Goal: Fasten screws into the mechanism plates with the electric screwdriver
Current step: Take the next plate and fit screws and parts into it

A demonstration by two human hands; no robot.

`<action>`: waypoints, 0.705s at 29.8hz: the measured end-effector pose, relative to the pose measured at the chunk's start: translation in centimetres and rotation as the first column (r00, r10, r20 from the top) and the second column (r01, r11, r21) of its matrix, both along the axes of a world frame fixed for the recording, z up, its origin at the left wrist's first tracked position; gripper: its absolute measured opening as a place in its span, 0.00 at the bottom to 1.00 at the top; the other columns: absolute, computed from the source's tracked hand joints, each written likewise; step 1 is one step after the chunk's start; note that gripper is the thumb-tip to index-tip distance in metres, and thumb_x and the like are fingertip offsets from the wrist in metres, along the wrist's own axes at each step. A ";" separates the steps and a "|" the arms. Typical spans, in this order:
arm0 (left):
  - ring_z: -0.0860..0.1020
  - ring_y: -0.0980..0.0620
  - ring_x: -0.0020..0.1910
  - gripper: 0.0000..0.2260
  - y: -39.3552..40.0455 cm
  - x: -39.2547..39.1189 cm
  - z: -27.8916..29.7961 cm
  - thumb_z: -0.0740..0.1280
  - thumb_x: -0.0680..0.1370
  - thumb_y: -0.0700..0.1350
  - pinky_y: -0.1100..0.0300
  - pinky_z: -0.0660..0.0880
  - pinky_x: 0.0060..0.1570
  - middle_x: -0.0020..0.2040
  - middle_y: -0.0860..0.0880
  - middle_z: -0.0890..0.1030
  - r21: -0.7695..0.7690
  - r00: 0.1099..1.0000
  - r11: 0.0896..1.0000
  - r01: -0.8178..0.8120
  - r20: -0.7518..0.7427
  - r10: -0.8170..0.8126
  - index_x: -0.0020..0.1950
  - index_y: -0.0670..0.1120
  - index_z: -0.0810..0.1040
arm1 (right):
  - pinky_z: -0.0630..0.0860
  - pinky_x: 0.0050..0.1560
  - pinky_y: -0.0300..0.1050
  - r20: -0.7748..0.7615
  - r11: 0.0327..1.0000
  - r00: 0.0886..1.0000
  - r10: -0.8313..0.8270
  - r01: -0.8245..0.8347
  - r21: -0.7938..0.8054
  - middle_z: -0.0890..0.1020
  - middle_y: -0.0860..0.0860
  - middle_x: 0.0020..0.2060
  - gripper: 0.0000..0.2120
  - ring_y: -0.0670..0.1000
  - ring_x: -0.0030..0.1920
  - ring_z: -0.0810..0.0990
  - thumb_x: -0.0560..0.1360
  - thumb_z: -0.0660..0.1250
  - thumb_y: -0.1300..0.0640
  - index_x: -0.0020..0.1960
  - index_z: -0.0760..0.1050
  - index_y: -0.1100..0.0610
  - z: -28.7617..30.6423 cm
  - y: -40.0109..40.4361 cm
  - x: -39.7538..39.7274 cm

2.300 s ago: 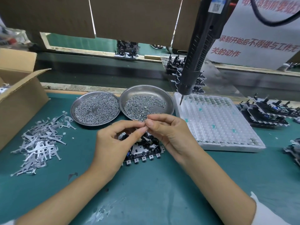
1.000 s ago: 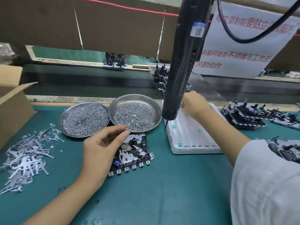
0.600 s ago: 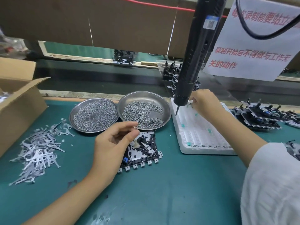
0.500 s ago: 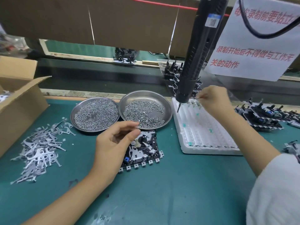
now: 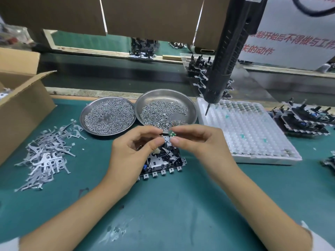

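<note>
A black mechanism plate [image 5: 163, 160] lies on the green mat, partly hidden under both hands. My right hand [image 5: 197, 142] pinches a small green part [image 5: 171, 133] just above the plate. My left hand [image 5: 134, 147] hovers beside it with thumb and forefinger pinched together; something tiny may be between them, too small to tell. The black electric screwdriver [image 5: 226, 60] hangs untouched above the white tray's [image 5: 253, 138] near-left corner. Two steel dishes hold screws, one on the left [image 5: 107, 115] and one on the right [image 5: 165, 109].
A pile of flat metal levers [image 5: 47, 153] lies at the left, by an open cardboard box [image 5: 20, 98]. Finished mechanisms [image 5: 304, 120] are stacked at the right. A conveyor [image 5: 112, 73] runs behind the mat.
My right hand has come back from the white tray with a small green part and met my left hand over the plate. The screwdriver still hangs free.
</note>
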State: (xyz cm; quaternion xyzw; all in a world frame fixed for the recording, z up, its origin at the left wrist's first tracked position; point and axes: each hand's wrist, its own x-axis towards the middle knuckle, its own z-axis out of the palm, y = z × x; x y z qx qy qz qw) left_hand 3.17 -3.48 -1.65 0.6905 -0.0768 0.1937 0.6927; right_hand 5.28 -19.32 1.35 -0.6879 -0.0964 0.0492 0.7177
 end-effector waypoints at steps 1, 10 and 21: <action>0.79 0.61 0.36 0.07 0.0 0.0 0.0 0.71 0.67 0.41 0.70 0.75 0.39 0.38 0.55 0.83 0.011 1.000 1.000 0.004 -0.001 -0.004 0.45 0.47 0.81 | 0.77 0.41 0.32 -0.007 1.000 1.000 0.004 -0.004 0.000 0.86 0.50 0.39 0.11 0.46 0.41 0.85 0.65 0.76 0.66 0.44 0.84 0.53 -0.2 0.0 -0.1; 0.81 0.60 0.37 0.07 0.1 0.2 -0.4 0.72 0.68 0.41 0.69 0.76 0.40 0.38 0.55 0.84 0.022 0.999 0.999 0.038 0.000 -0.038 0.44 0.49 0.82 | 0.78 0.45 0.35 -0.029 1.000 0.999 0.024 -0.024 -0.002 0.86 0.51 0.44 0.09 0.49 0.46 0.85 0.67 0.75 0.67 0.47 0.83 0.61 -0.7 0.1 -0.2; 0.81 0.59 0.39 0.07 0.3 0.2 -0.7 0.72 0.68 0.42 0.68 0.76 0.42 0.40 0.54 0.84 0.047 0.998 0.997 0.055 -0.001 -0.055 0.45 0.48 0.82 | 0.79 0.46 0.37 -0.010 1.000 1.000 -0.003 0.003 -0.010 0.86 0.53 0.43 0.09 0.49 0.44 0.84 0.68 0.74 0.66 0.47 0.83 0.58 -1.0 0.1 -0.4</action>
